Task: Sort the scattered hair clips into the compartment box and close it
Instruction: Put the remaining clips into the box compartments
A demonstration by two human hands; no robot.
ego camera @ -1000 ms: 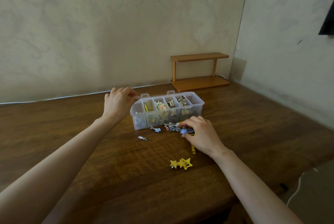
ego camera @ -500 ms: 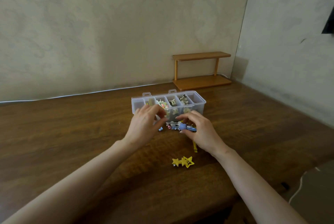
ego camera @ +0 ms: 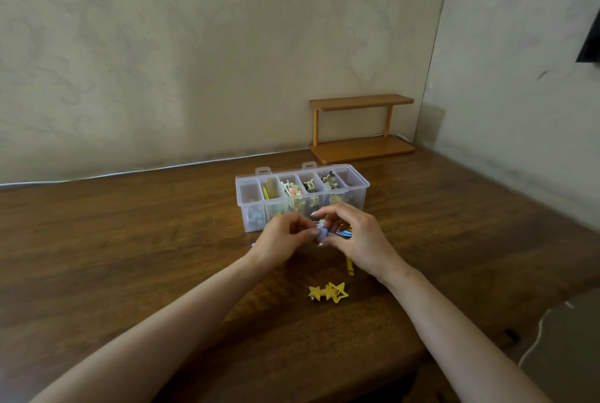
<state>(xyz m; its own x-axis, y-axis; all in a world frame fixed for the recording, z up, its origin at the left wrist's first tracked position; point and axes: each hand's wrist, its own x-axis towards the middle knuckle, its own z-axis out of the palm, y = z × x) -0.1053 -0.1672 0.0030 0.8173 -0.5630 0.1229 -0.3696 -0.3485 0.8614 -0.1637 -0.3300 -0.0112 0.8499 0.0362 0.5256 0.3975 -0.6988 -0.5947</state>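
A clear plastic compartment box (ego camera: 358,189) stands open on the wooden table, with several clips in its cells. Just in front of it my left hand (ego camera: 281,240) and my right hand (ego camera: 357,237) meet and together pinch a small blue clip (ego camera: 322,235). Behind my right hand lies a dark blue striped clip (ego camera: 344,233). A yellow bar clip (ego camera: 350,266) pokes out under my right wrist. A yellow double-star clip (ego camera: 328,293) lies nearer to me. A small silver clip (ego camera: 253,244) peeks out left of my left wrist.
A small two-tier wooden shelf (ego camera: 361,125) stands at the back right against the wall. A white cable (ego camera: 130,172) runs along the table's far edge. The table's front edge (ego camera: 406,360) drops off at the lower right, with another white cable (ego camera: 537,334) below.
My left hand has left the box's left end and come to the middle, meeting my right hand. The blue clip is lifted off the pile and held between both hands.
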